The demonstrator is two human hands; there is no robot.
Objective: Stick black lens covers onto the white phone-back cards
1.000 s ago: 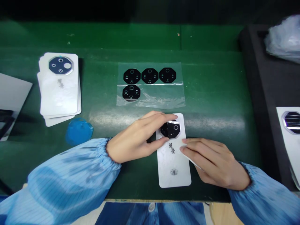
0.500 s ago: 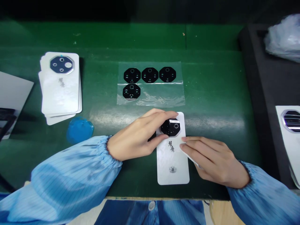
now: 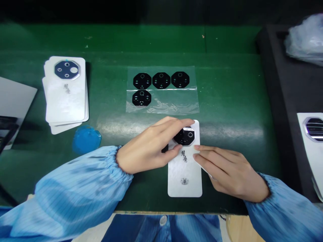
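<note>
A white phone back cover (image 3: 185, 168) lies on the green table in front of me, with dark writing and a round emblem. Its octagonal camera area carries a glossy black camera lens plate (image 3: 186, 137). My left hand (image 3: 151, 144) grips the cover's upper part, its index finger at the top edge and its thumb beside the plate's lower edge. At the cover's right edge, below the plate, my right hand (image 3: 227, 169) has its fingers pressed together around a thin white piece (image 3: 205, 170), mostly hidden under them. Its fingertips touch the cover.
Several black lens plates (image 3: 161, 80) stick to a clear film sheet (image 3: 174, 106) beyond my hands. A stack of white covers (image 3: 65, 104) and a blue round film piece (image 3: 87, 139) are left. A black tray (image 3: 282, 90) at right bears another cover (image 3: 313, 151) and clear plastic (image 3: 306, 40).
The cover's lower end has shifted slightly left and up. My left hand has moved slightly right with its index finger along the top edge; my right hand is almost still.
</note>
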